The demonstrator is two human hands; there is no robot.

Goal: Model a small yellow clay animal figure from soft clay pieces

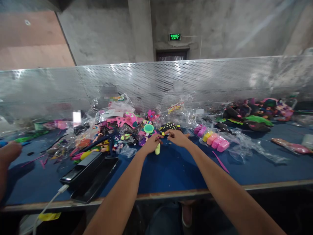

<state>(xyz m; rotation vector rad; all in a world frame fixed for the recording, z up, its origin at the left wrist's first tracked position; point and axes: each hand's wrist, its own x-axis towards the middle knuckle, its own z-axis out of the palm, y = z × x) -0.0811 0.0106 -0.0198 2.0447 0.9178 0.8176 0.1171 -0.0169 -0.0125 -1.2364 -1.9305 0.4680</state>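
At frame centre, the left hand (153,143) grips one matte pale yellow-green rod-shaped piece (157,149), long axis toward the bottom edge; the right hand (176,137) curls by one tiny round yellow piece (163,133), whether closed I cannot tell.

Workshop, cluttered bench (176,173), exit sign (174,37)

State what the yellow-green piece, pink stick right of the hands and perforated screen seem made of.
Yellow-green piece at the left hand: perhaps matte modelling clay, given its rounded form. Pink stick: probably smooth plastic, from its even colour. Perforated screen: likely metal, grey with bright reflections.
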